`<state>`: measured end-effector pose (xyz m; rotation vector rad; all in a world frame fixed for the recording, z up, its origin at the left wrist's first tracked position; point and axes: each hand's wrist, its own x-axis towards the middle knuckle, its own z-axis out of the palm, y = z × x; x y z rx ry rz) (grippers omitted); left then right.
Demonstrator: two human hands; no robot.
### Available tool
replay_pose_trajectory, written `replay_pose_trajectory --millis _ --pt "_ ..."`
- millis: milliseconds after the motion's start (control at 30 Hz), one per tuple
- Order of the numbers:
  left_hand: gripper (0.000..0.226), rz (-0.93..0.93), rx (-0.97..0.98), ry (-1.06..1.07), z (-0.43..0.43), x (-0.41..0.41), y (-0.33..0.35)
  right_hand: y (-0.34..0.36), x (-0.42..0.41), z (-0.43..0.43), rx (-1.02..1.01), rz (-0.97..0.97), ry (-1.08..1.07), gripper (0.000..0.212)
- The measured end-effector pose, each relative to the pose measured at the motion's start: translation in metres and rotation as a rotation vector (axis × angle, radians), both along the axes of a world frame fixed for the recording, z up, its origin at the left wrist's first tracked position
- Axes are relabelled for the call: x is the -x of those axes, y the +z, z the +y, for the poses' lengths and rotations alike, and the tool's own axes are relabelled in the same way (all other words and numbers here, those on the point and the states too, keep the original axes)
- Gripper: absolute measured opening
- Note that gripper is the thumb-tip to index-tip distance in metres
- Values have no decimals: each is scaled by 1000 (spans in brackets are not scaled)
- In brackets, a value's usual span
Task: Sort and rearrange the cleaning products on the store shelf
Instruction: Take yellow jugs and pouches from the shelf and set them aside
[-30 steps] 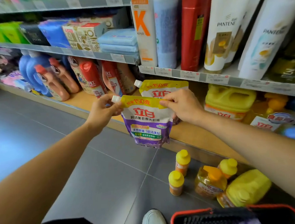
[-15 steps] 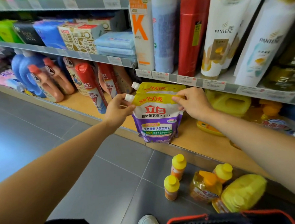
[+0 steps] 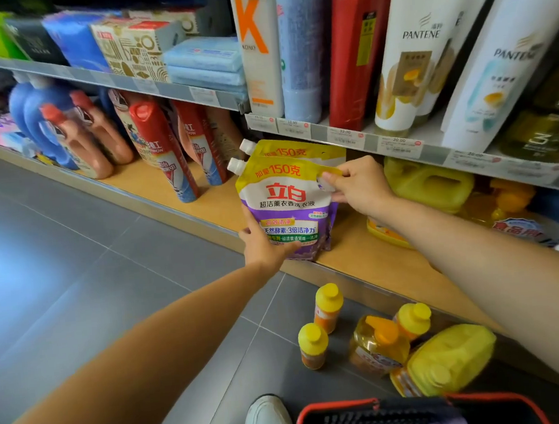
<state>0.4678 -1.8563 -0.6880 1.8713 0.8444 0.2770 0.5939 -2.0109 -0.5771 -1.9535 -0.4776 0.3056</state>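
Purple pouch [image 3: 288, 207] now on shelf [image 3: 363, 262], left hand [image 3: 261, 245] moved lower

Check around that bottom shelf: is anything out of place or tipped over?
Yes. Stock sits on the floor tiles below the shelf: three small yellow-capped bottles, a yellow pump bottle and a large yellow jug that looks tipped over. The detergent pouch held by the left hand and right hand stands upright on the shelf.

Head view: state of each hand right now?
Left hand: grips the lower edge of the front detergent pouch.
Right hand: pinches that pouch's top right corner.
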Motion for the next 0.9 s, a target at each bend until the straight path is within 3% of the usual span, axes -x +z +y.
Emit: replay_pose_trajectory --millis 167,300,633,767,833,900 --pt "135 -32 -117 47 -1 -19 -16 -11 -8 -1 -106 20 -1 38" --pt "134 -48 -142 72 3 -38 -18 -16 -14 0 -113 21 9 28" --pt "127 -47 -107 -90 20 -46 -17 -25 -15 -8 -102 6 115 11" --pt "103 -27 -46 -97 3 -24 -28 -28 -1 -33 -43 -5 171 51" --pt "84 8 -49 -156 -13 -12 -31 -34 6 -52 83 -133 130 54" --pt "68 66 -55 -370 -27 -4 -32 -43 14 -70 171 -171 116 48"
